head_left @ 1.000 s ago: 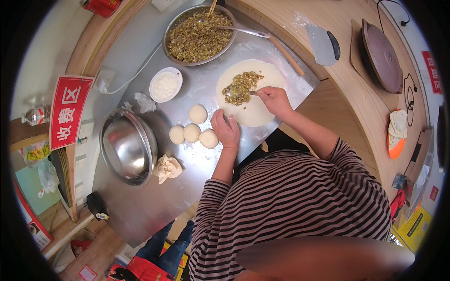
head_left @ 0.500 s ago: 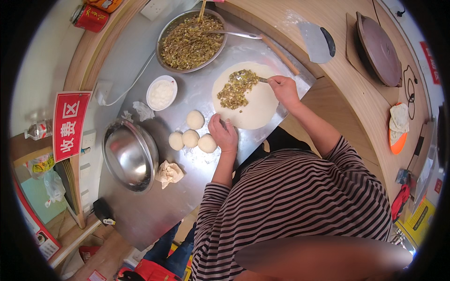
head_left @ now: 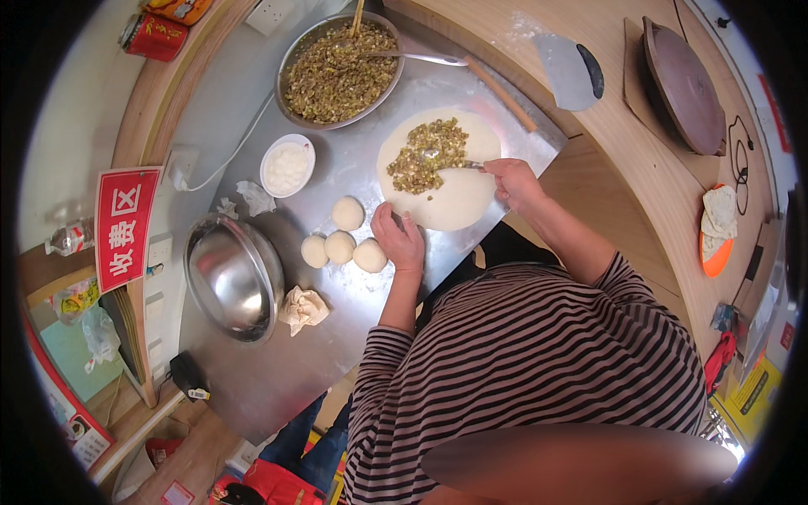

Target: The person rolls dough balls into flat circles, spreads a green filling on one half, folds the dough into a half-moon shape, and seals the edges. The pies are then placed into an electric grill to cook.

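A thin round dough sheet [head_left: 461, 202] lies on the metal tabletop with chopped green-brown filling [head_left: 433, 135] heaped on its upper left half. My right hand [head_left: 515, 181] is closed round the handle of a metal spoon [head_left: 474, 165], whose bowl rests in the filling. At the sheet's lower left edge my left hand [head_left: 400, 242] rests with fingers apart, holding nothing. Several dough balls [head_left: 340, 248] sit just left of it. Farther back, a large metal bowl [head_left: 332, 127] of the same filling has chopsticks [head_left: 358, 18] and a second long-handled metal spoon [head_left: 433, 59] in it.
A white bowl [head_left: 264, 168] of white paste-like stuff stands left of the dough. An overturned or tilted metal basin [head_left: 231, 273] and a crumpled cloth [head_left: 303, 310] are nearer. A rolling pin [head_left: 502, 94] lies along the back right edge; a dough scraper [head_left: 562, 76] is on the wooden counter.
The spoon in my right hand has moved down and slightly right across the filling, which is spread a little differently. My left hand has stayed at the sheet's edge.
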The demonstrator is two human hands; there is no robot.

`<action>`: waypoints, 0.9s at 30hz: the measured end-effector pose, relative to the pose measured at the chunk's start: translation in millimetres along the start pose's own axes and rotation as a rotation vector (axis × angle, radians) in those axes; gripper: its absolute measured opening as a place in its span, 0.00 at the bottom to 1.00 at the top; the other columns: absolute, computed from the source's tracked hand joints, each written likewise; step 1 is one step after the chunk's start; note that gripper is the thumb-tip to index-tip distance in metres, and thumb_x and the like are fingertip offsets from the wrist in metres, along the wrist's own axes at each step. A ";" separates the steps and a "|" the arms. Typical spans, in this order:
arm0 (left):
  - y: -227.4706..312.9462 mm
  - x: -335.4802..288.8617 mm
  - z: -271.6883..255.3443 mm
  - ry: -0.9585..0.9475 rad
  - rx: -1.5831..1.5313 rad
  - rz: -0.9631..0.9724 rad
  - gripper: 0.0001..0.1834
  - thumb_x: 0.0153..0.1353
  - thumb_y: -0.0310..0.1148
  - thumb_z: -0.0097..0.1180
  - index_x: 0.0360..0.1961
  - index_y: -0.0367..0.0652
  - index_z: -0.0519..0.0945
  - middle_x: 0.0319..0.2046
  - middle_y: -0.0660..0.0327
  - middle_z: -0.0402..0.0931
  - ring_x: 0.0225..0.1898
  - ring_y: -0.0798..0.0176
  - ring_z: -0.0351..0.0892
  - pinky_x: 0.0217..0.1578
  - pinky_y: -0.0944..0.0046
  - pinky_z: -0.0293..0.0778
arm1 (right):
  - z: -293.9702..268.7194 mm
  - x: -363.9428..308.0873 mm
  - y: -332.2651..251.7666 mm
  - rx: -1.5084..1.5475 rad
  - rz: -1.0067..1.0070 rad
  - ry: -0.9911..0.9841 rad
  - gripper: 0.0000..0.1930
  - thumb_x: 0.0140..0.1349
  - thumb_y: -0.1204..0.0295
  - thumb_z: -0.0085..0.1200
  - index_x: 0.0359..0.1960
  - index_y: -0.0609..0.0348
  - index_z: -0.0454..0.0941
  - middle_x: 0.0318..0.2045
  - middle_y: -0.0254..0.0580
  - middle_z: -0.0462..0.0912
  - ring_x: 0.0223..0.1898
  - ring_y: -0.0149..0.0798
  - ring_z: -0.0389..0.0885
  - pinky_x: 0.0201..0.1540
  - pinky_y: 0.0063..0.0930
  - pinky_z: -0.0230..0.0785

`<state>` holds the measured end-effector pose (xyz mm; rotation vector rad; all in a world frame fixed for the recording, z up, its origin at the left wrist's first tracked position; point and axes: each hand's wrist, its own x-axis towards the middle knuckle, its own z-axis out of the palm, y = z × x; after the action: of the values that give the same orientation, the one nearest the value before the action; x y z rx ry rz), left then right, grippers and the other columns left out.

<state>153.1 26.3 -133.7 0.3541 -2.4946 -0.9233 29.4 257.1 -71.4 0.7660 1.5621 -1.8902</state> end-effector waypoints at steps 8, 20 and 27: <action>0.3 0.1 0.4 0.004 0.011 -0.020 0.22 0.63 0.31 0.57 0.56 0.34 0.72 0.54 0.45 0.73 0.56 0.40 0.69 0.60 0.46 0.64 | 47.3 -6.7 10.8 -0.772 -0.836 -0.096 0.10 0.64 0.67 0.56 0.29 0.59 0.84 0.24 0.49 0.84 0.26 0.51 0.82 0.33 0.40 0.74; 1.6 -0.4 -0.2 0.024 0.014 -0.040 0.20 0.62 0.29 0.57 0.54 0.34 0.73 0.54 0.44 0.73 0.56 0.41 0.69 0.60 0.47 0.65 | 1.7 -2.8 -14.6 -0.752 -0.775 -0.101 0.11 0.65 0.67 0.56 0.35 0.61 0.85 0.26 0.50 0.84 0.26 0.45 0.82 0.34 0.32 0.75; 0.4 0.3 0.9 0.023 0.014 -0.040 0.21 0.63 0.31 0.57 0.55 0.33 0.72 0.54 0.44 0.73 0.56 0.41 0.69 0.60 0.47 0.65 | 17.4 5.1 17.2 -0.594 -0.474 -0.164 0.12 0.64 0.67 0.57 0.38 0.65 0.86 0.27 0.47 0.87 0.28 0.36 0.84 0.36 0.30 0.75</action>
<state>152.4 27.0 -134.0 0.4183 -2.4820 -0.9126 37.2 236.8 -83.8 -0.0232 2.1701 -1.5765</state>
